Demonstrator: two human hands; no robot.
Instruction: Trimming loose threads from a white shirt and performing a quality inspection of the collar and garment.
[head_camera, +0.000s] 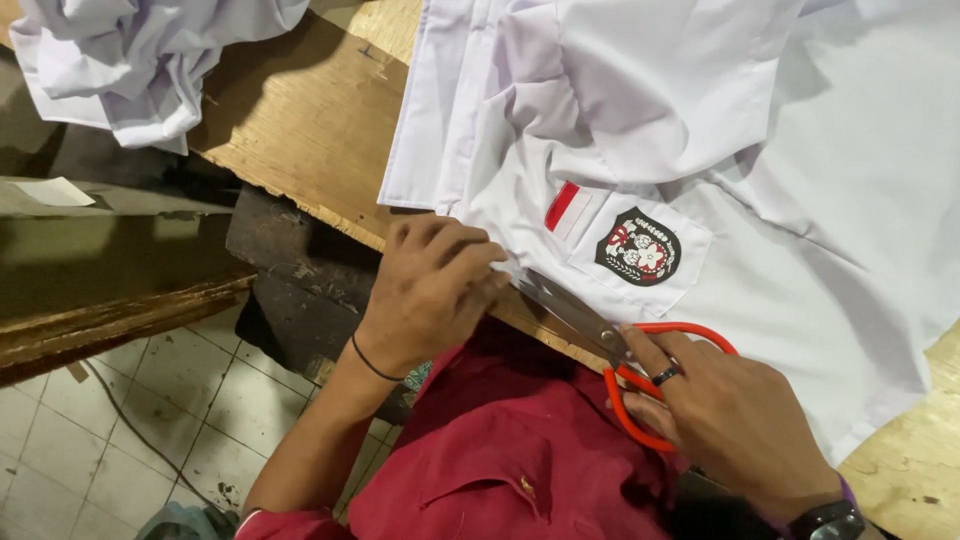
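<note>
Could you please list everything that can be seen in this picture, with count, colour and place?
shirt: one, white, spread on the table at upper right
badge: one, black with red and white, on the shirt pocket
flag patch: one, red and white, left of the badge
scissors: one pair, orange handles, blades at the shirt edge
cloth heap: one, white, top left
table: one, bare wood
floor tiles: pale, lower left
red shirt: one, worn by the person
left hand: thin black wristband, on the shirt edge
right hand: dark ring and watch, in the scissor handles
</note>
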